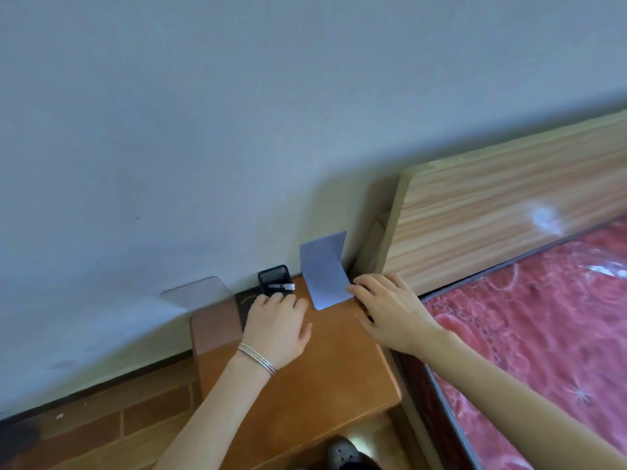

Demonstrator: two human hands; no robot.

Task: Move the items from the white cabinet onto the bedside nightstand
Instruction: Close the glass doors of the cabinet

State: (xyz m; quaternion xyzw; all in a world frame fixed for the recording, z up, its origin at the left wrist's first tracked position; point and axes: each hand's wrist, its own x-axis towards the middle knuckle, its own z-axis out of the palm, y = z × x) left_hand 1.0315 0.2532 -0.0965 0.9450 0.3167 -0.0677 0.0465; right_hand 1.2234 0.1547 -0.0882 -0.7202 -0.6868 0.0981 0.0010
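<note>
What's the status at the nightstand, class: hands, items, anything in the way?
Left hand on booklet, grip unclear. Right hand open, touching card. Both items on nightstand. Nothing in the way.

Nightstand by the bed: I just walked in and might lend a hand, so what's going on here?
A person works at the wooden nightstand, with small things gathered along its back edge. The left hand rests on a dark booklet, fingertips at a black case with a white stick-shaped item. The right hand touches the edge of a pale blue card leaning against the wall. A translucent sheet leans there too.
</note>
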